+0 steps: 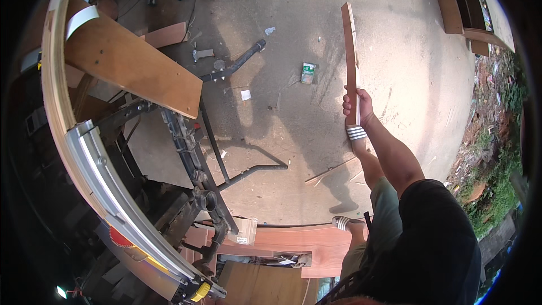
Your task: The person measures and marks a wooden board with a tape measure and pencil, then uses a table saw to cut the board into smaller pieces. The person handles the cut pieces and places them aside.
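My right hand (361, 104) grips a long, narrow wooden board (350, 51) near its lower end. Fingers wrap around the board's left edge, and the right forearm stretches up from the lower right. The board has a reddish-brown face and a pale, uneven right side. It points away from me, over the concrete floor beside my striped sandal (356, 132). My left hand is out of view.
At left stands a bench with a metal rail (113, 175), a red toothed disc (119, 237) and a black steel frame (189, 141). A brown panel (132, 59) juts from it. A green packet (307, 72) and thin wood strips (333, 170) lie on the floor.
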Action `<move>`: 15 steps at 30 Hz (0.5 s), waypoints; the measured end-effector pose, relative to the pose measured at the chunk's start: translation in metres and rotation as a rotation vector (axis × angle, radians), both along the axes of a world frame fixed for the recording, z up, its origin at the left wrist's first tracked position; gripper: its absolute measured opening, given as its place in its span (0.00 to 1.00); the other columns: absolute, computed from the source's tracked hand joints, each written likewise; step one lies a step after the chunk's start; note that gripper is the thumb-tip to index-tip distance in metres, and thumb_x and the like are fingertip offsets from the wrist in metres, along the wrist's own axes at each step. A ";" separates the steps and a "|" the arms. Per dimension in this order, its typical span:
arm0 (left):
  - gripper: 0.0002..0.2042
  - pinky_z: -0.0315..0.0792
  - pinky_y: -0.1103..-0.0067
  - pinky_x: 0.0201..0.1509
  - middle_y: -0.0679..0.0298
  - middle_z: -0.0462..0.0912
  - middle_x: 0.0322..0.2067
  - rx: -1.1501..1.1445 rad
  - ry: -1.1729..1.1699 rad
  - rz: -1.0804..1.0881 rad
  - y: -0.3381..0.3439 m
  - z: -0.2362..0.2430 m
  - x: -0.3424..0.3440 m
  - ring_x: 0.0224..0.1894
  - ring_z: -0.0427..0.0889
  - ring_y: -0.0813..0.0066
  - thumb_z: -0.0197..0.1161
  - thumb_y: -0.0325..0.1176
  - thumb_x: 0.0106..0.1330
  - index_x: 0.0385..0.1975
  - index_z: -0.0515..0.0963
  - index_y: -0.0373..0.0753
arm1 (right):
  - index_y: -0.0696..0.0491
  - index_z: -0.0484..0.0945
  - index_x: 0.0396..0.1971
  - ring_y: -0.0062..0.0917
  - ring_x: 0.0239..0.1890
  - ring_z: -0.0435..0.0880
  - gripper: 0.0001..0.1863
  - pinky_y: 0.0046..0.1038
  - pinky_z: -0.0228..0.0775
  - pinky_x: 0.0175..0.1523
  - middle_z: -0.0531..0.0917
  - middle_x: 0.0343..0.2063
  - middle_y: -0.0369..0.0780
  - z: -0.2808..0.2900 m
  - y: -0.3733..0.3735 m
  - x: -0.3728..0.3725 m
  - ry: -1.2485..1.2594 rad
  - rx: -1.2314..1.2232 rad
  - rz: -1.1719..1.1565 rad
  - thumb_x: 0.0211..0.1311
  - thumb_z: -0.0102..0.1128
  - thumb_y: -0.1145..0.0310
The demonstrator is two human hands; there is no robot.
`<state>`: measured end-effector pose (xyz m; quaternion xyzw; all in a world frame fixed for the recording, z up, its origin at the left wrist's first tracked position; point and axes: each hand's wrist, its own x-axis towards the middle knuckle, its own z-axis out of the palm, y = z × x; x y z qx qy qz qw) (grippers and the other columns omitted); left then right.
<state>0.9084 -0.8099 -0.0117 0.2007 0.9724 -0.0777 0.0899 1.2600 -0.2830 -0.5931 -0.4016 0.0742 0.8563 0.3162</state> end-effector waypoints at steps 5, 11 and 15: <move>0.25 0.66 0.64 0.71 0.33 0.70 0.63 0.084 0.012 -0.029 0.071 -0.021 0.021 0.66 0.71 0.40 0.51 0.22 0.62 0.62 0.69 0.20 | 0.48 0.62 0.69 0.24 0.25 0.70 0.37 0.29 0.68 0.29 0.74 0.31 0.40 0.212 -0.019 0.015 0.461 0.174 -0.024 0.71 0.45 0.37; 0.23 0.64 0.61 0.70 0.44 0.71 0.66 0.512 -0.060 -0.111 0.034 -0.008 0.032 0.67 0.71 0.47 0.52 0.22 0.62 0.59 0.76 0.28 | 0.47 0.55 0.74 0.27 0.28 0.71 0.40 0.31 0.69 0.33 0.75 0.35 0.43 0.444 -0.100 -0.014 0.698 0.541 0.234 0.70 0.52 0.41; 0.09 0.71 0.66 0.62 0.52 0.81 0.55 1.123 -0.106 -0.045 -0.065 0.041 0.067 0.58 0.79 0.57 0.59 0.24 0.66 0.40 0.84 0.29 | 0.52 0.56 0.73 0.27 0.26 0.75 0.42 0.30 0.70 0.31 0.76 0.35 0.43 0.566 -0.216 -0.034 0.612 0.776 0.429 0.68 0.58 0.44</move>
